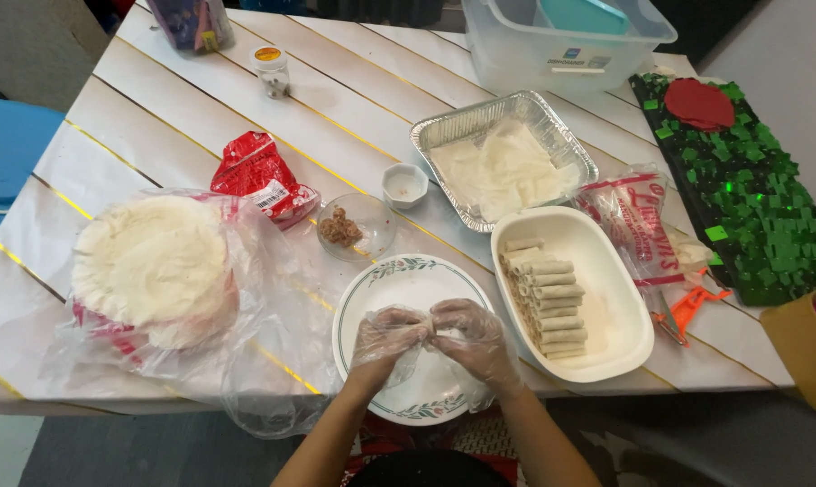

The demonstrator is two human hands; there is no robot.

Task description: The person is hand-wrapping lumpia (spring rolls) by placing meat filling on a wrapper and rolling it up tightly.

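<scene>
A person in thin clear plastic gloves works over a white plate with a floral rim (361, 298) at the near edge of a white-planked tabletop (155, 117). The left hand (385, 338) and the right hand (473, 338) meet fingertip to fingertip above the plate, fingers curled in and pinched narrow around a small pale wrapper (429, 335); little of it shows between the gloves. Just right of the plate, a white oval dish (620, 316) holds a column of finished pale rolls (548, 298) stacked side by side. Behind it, a foil tray (444, 131) carries flat pale sheets. A small glass bowl of brown filling (340, 228) sits just beyond the plate, a little white cup (404, 185) near it. To the left, a stack of round wrappers (151, 261) rests on an opened clear bag, beside a crumpled red packet (259, 171). A clear storage tub (561, 41) stands at the far edge.
</scene>
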